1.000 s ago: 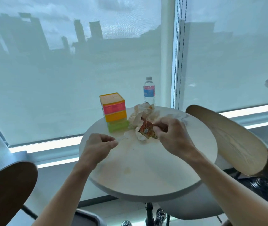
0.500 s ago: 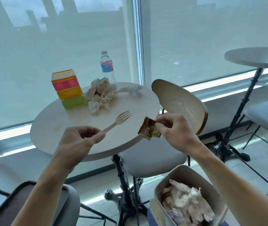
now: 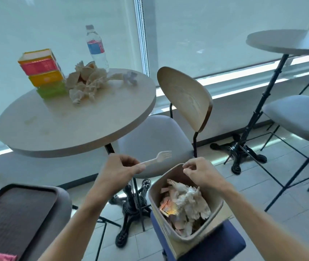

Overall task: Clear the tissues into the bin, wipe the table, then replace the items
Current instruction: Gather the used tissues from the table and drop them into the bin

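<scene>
The left hand [image 3: 120, 169] pinches a plastic fork [image 3: 156, 159] by its handle, tines pointing right. The right hand [image 3: 199, 171], fingers loosely curled and holding nothing, hovers over the near bin [image 3: 180, 239]. Crumpled tissues [image 3: 87, 81] lie far left on the counter [image 3: 74, 129], well apart from both hands.

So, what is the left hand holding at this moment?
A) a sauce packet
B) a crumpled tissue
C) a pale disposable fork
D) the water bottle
C: the left hand pinches the handle of the pale fork, its tines pointing toward the bin, while the tissues and the water bottle are on the table.
</scene>
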Motion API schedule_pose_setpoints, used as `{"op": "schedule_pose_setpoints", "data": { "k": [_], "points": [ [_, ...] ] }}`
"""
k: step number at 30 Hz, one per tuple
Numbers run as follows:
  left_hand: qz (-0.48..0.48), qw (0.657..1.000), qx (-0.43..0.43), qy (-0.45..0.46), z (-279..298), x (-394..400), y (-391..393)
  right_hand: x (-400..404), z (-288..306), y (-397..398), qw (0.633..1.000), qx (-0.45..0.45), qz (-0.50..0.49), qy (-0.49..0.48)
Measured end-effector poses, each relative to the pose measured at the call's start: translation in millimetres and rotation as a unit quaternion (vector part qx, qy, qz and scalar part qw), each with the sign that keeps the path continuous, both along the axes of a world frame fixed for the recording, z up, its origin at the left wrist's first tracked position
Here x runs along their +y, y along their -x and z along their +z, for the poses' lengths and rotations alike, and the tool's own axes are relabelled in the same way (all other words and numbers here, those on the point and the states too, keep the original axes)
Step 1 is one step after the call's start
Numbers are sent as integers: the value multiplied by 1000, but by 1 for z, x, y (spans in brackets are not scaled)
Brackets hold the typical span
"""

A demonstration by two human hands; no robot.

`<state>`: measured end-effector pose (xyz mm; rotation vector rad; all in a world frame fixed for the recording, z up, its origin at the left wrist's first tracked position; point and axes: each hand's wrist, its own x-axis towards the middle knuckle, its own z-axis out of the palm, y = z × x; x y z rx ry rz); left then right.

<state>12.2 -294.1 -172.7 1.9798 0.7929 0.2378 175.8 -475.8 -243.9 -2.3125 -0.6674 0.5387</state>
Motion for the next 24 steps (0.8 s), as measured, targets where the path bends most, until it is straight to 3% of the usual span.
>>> {"op": "schedule_pose_setpoints", "data": {
  "k": [6, 13, 19, 24],
  "points": [
    [-37, 996, 82, -23, -50, -21, -25, 2, 32, -10, 997, 1, -29, -72],
    [-113, 983, 133, -61, -67, -27, -38, 26, 71, 1, 991, -5, 12, -132],
    [-152, 981, 33, -112, 14, 4, -28, 71, 121, 4, 978, -56, 34, -200],
    [-125, 978, -41, -161, 87, 67, -10, 130, 150, 7, 964, -106, 51, -240]
  ]
}}
